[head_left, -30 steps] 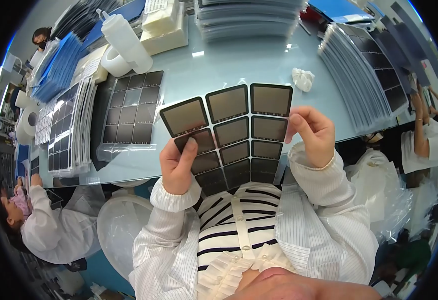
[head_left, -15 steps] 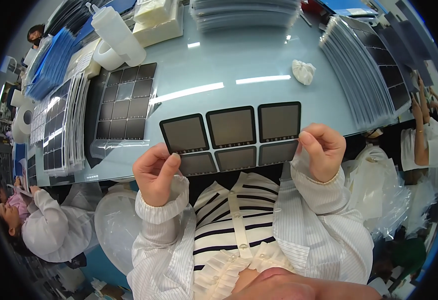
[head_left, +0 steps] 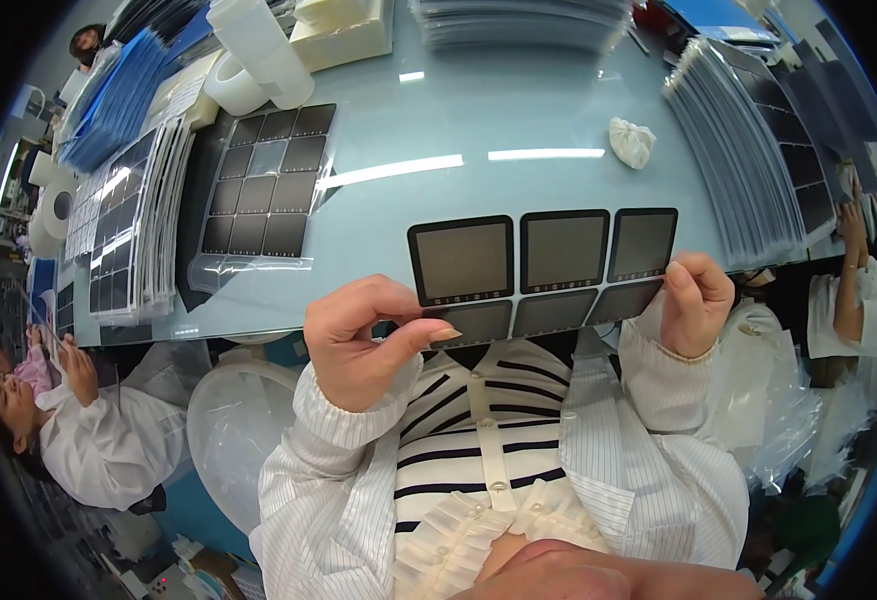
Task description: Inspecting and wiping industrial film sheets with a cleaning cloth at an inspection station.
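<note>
A sheet of dark, rounded square panels (head_left: 561, 252) with pale gaps between them is held up above the near table edge, its lower row bent toward me. My left hand (head_left: 363, 340) pinches its left edge, thumb in front and fingers partly hidden behind. At the opposite edge, my right hand (head_left: 696, 305) grips it between thumb and curled fingers. Flat on the table to the left lies a similar panel sheet (head_left: 270, 180) on clear film, with one of its cells see-through. A crumpled white wad (head_left: 631, 143) sits beyond my right hand.
Tall stacks of film-wrapped panel sheets stand at the left (head_left: 133, 235) and right (head_left: 743, 150), with another clear stack (head_left: 523, 22) at the back. A white squeeze bottle (head_left: 263, 55) and a tape roll (head_left: 235, 85) stand back left. Co-workers sit on both sides.
Both hands have moved right with the sheet, which is now turned a little. My left thumb points more to the right across its edge. The table scene has shifted slightly in view.
</note>
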The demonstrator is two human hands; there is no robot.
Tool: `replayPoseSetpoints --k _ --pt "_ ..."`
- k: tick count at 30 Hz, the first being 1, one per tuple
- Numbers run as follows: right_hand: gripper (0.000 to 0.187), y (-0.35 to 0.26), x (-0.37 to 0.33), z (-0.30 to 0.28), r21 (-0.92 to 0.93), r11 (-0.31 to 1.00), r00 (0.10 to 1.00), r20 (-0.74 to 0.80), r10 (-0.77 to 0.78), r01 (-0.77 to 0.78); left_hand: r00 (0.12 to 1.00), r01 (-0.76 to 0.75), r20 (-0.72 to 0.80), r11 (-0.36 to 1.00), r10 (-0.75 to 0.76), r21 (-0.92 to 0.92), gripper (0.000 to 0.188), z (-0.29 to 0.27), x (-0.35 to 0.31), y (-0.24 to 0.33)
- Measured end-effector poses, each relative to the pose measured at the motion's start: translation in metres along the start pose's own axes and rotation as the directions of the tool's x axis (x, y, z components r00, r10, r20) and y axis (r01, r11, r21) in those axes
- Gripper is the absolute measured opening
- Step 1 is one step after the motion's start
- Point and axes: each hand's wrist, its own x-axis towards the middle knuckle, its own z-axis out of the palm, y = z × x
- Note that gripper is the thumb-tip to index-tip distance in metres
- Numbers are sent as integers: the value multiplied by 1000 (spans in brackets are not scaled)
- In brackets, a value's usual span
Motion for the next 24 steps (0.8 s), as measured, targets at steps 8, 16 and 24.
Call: replayPoseSetpoints --k 8,16,24 --pt "8 5 0 -9 16 999 999 17 -39 38 993 -120 28 989 118 88 20 6 4 5" --pt "9 7 0 -10 -4 999 999 12 -52 52 996 -93 29 985 90 142 21 7 5 11" --pt "11 -2 1 9 -24 998 998 -4 -60 60 996 11 -87 999 -13 -32 13 1 -3 0"
